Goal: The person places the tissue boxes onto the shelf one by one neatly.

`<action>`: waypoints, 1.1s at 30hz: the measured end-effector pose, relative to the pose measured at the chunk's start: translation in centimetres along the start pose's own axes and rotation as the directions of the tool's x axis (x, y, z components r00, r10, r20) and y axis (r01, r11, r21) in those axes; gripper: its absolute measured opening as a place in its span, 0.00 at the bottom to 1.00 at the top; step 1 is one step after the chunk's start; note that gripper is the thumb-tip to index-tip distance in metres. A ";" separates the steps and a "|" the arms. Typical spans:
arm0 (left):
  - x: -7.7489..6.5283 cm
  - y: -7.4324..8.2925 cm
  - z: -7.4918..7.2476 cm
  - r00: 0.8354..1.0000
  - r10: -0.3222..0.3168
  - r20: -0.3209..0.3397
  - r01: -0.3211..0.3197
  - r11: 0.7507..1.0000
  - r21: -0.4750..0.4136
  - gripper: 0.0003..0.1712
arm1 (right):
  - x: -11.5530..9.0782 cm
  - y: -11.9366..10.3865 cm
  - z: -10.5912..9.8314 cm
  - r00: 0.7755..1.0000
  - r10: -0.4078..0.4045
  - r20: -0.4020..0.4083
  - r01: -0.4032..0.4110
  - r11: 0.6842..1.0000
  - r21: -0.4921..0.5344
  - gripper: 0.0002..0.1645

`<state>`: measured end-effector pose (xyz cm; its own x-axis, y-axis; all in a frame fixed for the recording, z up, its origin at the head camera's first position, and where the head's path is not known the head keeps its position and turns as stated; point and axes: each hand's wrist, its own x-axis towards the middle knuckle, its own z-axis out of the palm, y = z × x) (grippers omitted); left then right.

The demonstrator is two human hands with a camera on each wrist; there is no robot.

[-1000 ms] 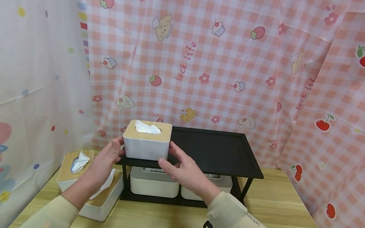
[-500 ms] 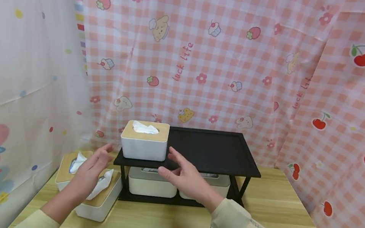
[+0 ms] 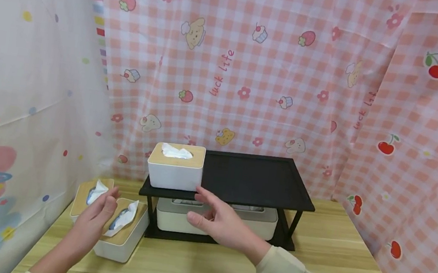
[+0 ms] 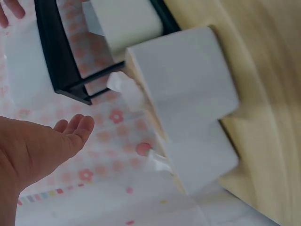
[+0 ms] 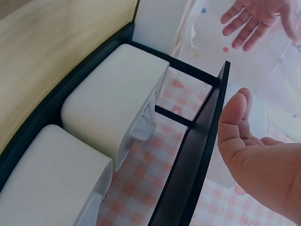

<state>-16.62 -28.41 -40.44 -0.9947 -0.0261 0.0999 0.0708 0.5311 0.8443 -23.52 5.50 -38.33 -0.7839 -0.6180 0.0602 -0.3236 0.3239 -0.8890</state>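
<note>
Letting go is the latest change: the right hand (image 3: 226,221) has loosely bent, parted fingers (image 3: 209,198) holding nothing, their tips at a lower corner of the tissue box (image 3: 175,177), contact unclear. The left hand (image 3: 90,220), also empty with relaxed fingers, has drawn back from the box since a second ago. That box now stands unsupported on the left end of the black rack (image 3: 257,178), so its placing looks finished. Two wood-topped boxes (image 3: 117,251) sit left of the rack on the surface (image 3: 184,270); two grey-lidded boxes (image 3: 174,221) stand underneath.
</note>
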 end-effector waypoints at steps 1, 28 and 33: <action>0.0 -0.4 -0.1 1.000 -0.008 -0.001 0.008 1.000 0.004 0.40 | -0.1 0.0 0.1 1.000 0.000 0.007 0.000 1.000 0.003 0.50; -0.6 -5.9 -0.1 0.976 -0.217 -0.034 0.220 0.967 0.130 0.48 | -2.2 4.2 3.6 0.996 0.040 0.085 -0.045 0.998 0.050 0.44; -1.4 -5.2 0.7 0.964 -0.264 -0.033 0.266 0.959 0.100 0.49 | -2.2 4.8 3.8 0.994 0.063 0.088 -0.070 0.994 0.082 0.45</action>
<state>-15.60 -30.58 -45.32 -0.9752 -0.1927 -0.1092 -0.2038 0.5874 0.7833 -21.34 5.71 -44.44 -0.7532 -0.6568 -0.0359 -0.2236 0.3070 -0.9251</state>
